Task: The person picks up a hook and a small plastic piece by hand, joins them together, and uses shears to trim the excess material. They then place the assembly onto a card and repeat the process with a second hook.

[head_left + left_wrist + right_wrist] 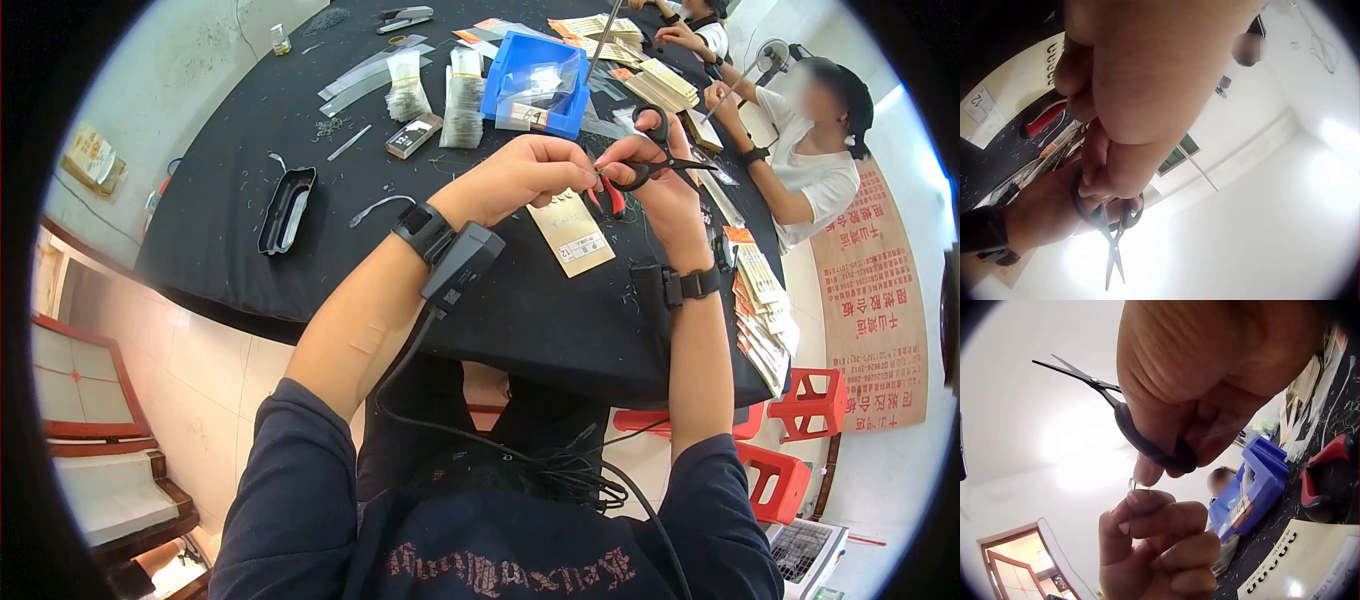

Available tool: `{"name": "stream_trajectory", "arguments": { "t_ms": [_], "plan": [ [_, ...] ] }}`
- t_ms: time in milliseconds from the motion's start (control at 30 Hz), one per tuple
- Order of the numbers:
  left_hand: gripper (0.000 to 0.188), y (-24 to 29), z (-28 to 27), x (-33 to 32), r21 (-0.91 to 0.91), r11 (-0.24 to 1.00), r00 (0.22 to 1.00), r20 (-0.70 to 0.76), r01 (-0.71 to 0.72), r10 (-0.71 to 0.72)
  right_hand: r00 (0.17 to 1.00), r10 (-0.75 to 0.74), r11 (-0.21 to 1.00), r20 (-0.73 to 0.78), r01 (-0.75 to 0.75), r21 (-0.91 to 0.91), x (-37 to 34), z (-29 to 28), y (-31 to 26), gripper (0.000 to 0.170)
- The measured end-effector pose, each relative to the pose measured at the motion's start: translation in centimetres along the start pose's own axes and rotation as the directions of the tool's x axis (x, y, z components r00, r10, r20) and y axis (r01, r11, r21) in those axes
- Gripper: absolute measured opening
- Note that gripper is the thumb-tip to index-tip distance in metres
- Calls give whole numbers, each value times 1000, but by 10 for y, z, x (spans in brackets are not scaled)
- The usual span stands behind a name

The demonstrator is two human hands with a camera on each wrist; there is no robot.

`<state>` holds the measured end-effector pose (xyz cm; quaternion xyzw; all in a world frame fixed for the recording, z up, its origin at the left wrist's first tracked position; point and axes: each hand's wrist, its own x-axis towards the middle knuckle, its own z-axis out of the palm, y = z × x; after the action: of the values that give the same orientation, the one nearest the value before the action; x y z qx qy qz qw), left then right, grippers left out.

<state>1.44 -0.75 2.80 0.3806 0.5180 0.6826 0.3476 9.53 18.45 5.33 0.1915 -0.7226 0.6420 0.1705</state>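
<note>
Both hands meet fingertip to fingertip above the table. My left hand [520,178], thumb and forefinger together and the other fingers curled, pinches a tiny curved wire hook [1132,484]. My right hand [672,205] holds black-handled scissors [1095,380], with fingers through the loops and the blades spread, pointing away from the left hand. Its thumb tip comes right at the tiny hook. Below the hands lies a cream card [575,245] bearing a row of small dark hooks and a label with 12. Red-handled pliers [1329,472] lie beside the card, partly hidden in the head view.
A blue bin [535,75] with plastic bags stands beyond the hands. Bundled clear strips [463,100], a small box [413,136] and an opened black case [287,212] lie leftward. Stacked cards [765,310] line the right edge. Other people sit at the far right.
</note>
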Motion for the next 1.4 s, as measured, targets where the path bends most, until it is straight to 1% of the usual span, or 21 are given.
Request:
{"name": "stream_trajectory", "arguments": {
  "t_ms": [233,333,433,600,733,800,833,933,1100,1200,1400],
  "plan": [
    [9,-1,0,0,-15,1000,999,23,-26,26,999,26,1000,19,-26,7,-1,-3,-4,50],
    [9,0,1,0,-10,1000,1000,9,-29,29,1000,27,1000,14,-27,-5,0,-5,-4,51],
    [9,-1,2,1,-12,998,998,-22,-63,62,1000,23,1000,8,-23,-5,0,-5,-4,52],
    [8,-1,1,1,-1,998,998,-2,-62,62,999,33,999,31,-33,1,0,-6,-5,51],
    [9,-1,1,0,1,997,996,-30,-81,81,999,30,999,-12,-30,16,-1,-4,-10,49],
    [10,2,0,-1,38,995,994,-63,-91,94,998,38,999,-58,-36,38,0,-6,-10,48],
    [10,3,-1,-1,56,994,992,-80,-97,101,997,41,999,-63,-41,6,1,-8,-9,47],
    [11,-3,0,2,180,965,963,-153,-194,222,997,37,997,-69,-41,-68,1,-10,-7,45],
    [10,-5,-3,3,230,958,972,-120,-173,204,999,-30,993,-38,25,-118,2,-5,-1,45],
    [10,-6,-3,3,255,954,974,-116,-161,196,1000,-30,992,3,30,-119,2,-1,-3,46],
    [11,-9,-5,5,306,942,974,-128,-140,187,999,-31,984,28,35,-177,1,-2,3,49]
  ]
}}
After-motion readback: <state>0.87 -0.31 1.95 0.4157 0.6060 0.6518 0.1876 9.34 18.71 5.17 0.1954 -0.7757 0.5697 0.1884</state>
